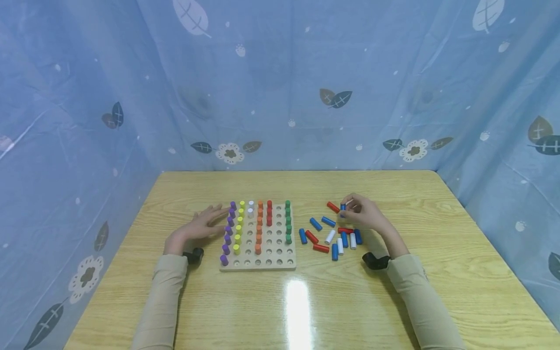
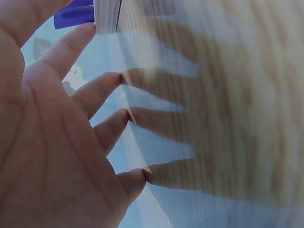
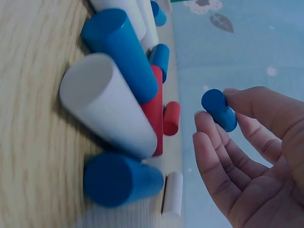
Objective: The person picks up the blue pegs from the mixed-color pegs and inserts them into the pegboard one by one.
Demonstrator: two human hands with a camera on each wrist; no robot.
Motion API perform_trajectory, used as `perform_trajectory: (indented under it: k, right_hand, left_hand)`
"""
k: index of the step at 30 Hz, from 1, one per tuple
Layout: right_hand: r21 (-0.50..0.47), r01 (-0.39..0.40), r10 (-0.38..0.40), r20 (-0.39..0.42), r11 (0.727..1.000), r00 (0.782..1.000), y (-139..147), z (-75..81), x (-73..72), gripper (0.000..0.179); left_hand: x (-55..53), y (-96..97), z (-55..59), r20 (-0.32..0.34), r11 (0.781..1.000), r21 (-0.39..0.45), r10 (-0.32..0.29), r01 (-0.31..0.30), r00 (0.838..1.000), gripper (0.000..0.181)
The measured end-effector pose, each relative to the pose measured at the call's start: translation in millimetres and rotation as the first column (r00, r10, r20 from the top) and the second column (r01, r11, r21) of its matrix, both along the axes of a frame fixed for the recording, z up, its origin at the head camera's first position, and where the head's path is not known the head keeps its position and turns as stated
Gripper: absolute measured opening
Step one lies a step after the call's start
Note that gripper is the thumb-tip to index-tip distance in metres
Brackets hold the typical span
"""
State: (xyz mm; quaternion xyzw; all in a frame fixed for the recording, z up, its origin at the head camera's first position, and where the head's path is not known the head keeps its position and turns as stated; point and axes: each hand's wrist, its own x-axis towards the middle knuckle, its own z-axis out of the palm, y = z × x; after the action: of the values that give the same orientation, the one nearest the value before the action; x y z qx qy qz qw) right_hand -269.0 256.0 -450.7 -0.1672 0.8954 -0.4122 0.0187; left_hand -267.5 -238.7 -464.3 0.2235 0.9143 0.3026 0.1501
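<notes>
A wooden pegboard (image 1: 258, 268) lies on the table with rows of upright coloured pegs. My left hand (image 1: 199, 227) rests at its left side, fingers straight and spread. In the left wrist view the fingertips (image 2: 114, 78) touch the tabletop, and one reaches the board's edge beside a purple peg (image 2: 73, 15). To the right of the board, my right hand (image 1: 366, 212) pinches a blue peg (image 3: 219, 111) between thumb and fingers, held up over the table. Loose blue, red and white pegs lie just below that hand, among them a white peg (image 3: 107, 104).
Purple pegs (image 1: 227, 239), yellow pegs (image 1: 237, 238), orange pegs (image 1: 259, 230) and green pegs (image 1: 288, 220) stand in columns, with two white and three red pegs. Loose pegs, such as a red peg (image 1: 321, 248), lie right of the board. A blue curtain (image 1: 288, 73) hangs behind the table.
</notes>
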Motion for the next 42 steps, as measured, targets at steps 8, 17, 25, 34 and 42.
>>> perform_trajectory:
  k: [8, 17, 25, 34, 42]
  right_hand:
    - [-0.053, -0.037, 0.038, 0.020, 0.998, 0.999, -15.2, 5.3, -3.0, 0.030]
    - [-0.042, -0.063, 0.062, -0.024, 0.997, 0.998, -30.2, 8.6, -7.8, 0.035]
    - [-0.058, -0.070, 0.068, -0.036, 0.996, 0.997, -40.9, 9.5, -9.6, 0.034]
    - [-0.062, -0.077, 0.074, -0.057, 0.995, 0.996, -59.7, 8.1, -11.2, 0.032]
    - [-0.061, -0.101, 0.095, -0.089, 0.993, 0.991, -76.4, 13.9, -13.1, 0.028]
  left_hand:
    - [-1.8, -2.2, -1.6, -0.010, 1.000, -0.008, -0.004, 0.004, 1.000, 0.067]
    - [-1.9, -2.4, -4.9, -0.007, 1.000, 0.000, -0.004, 0.004, 1.000, 0.067]
    - [-0.5, -3.3, -6.0, -0.026, 1.000, -0.008, -0.005, 0.005, 1.000, 0.066]
    - [-2.3, -4.2, -10.5, -0.028, 1.000, 0.007, -0.005, 0.005, 1.000, 0.066]
    - [-0.5, -2.9, -8.1, -0.021, 1.000, 0.015, -0.002, 0.003, 1.000, 0.066]
